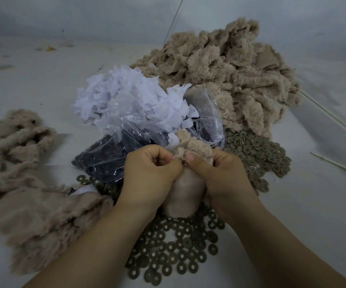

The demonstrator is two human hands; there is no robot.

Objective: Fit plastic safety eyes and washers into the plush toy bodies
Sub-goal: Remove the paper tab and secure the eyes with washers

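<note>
Head view: the only camera, looking down on a pale work surface (32,84) with both forearms coming in from the bottom of the frame
Toy body: a beige plush toy body (185,190) sits at the centre of the frame between the two hands, smooth backing outward and a tuft of fur showing at its top, so it looks turned inside out to reach the back of the eye post
Left hand: the left hand (149,173) has its fingers curled in, thumb and forefinger pinching the fabric right beside the eye, likely to keep the cloth taut
Right hand: the right hand (220,173) wraps the other side of the body, thumb tip pressed next to the eye, bracing it from that side
Eye: a small dark safety eye (183,162) shows between the two thumbs, set in the fabric; whether a washer is on it I cannot tell
Washers: olive ring washers (174,252) lie spread at lower centre and in a heap at centre right, close for quick picking
Eye bag: a clear bag of dark eyes (109,161) lies just above the hands
Paper: white paper scraps (126,96) top that bag
Waiting pile: plush bodies (230,69) heaped at upper right
Left pile: more bodies (22,179) at the left edge, some showing dark spots that may be eyes
</note>
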